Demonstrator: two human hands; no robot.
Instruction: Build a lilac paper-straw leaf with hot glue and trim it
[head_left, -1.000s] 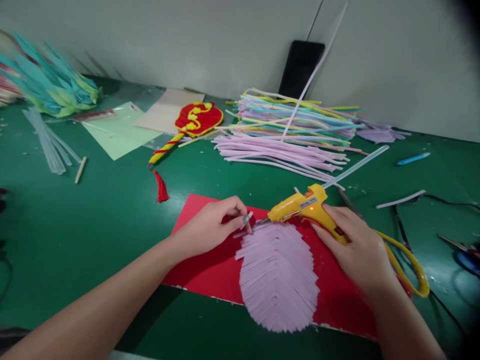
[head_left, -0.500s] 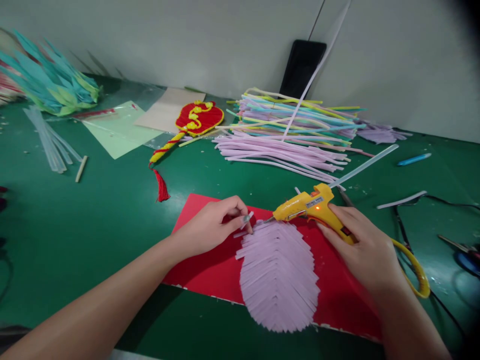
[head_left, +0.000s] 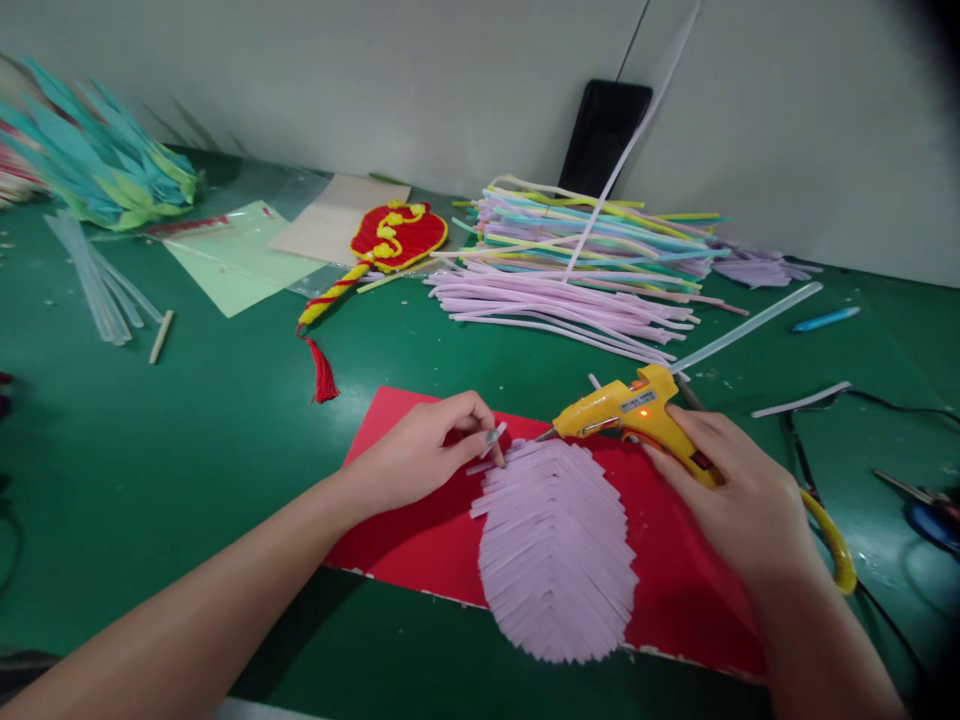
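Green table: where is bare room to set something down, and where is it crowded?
Barest: the green table between the clear glue sticks, the red tasselled fan and the red card sheet. A narrow strip lies between that sheet and the pile of pastel strips. Crowded: the right side, with the yellow glue gun in the right hand and black cords.

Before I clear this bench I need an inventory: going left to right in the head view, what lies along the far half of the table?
Teal paper fringe pile → clear glue sticks → pale green sheet → red and yellow fan → pile of pastel strips → blue pen.
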